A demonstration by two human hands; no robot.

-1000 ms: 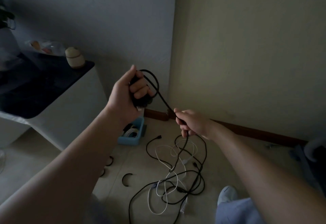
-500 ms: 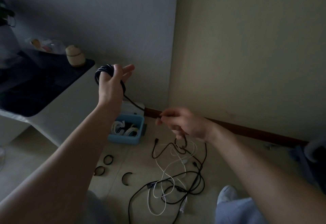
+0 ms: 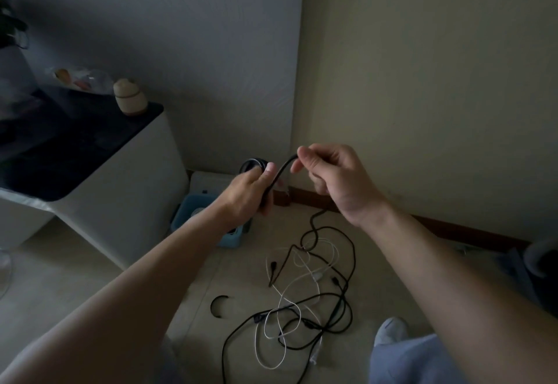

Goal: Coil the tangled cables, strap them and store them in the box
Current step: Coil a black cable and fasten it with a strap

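A pale tiled floor (image 3: 75, 278) fills the lower part of the head view, meeting a grey wall and a yellowish wall in the corner. At the left stands a white counter (image 3: 120, 178) with a dark top. Two bare forearms reach forward over the floor.

The left hand (image 3: 247, 193) is held low in front of the corner with its fingers (image 3: 265, 178) curled tightly round a coil (image 3: 252, 164) of black cable, whose loops show above the knuckles. From that grip the black cable (image 3: 279, 173) arcs up and to the right into the right hand (image 3: 338, 181), which is held just beside the left and slightly higher. Its thumb and forefinger are pressed together, pinching the cable near its end. Its other fingers are bent loosely inward and hold nothing.

Below the hands a tangle of cables (image 3: 302, 299), black and white, sprawls on the floor. One black strand rises from it toward the underside of the right wrist, and whether it joins the held cable cannot be told.

The blue box (image 3: 188, 211) sits on the floor against the counter, largely hidden behind the left forearm. A foot in a pale sock (image 3: 389, 327) rests near the tangle's right edge. A small jar (image 3: 130, 101) stands on the counter's corner. A curved black strap (image 3: 212, 306) lies on the floor just left of the tangle
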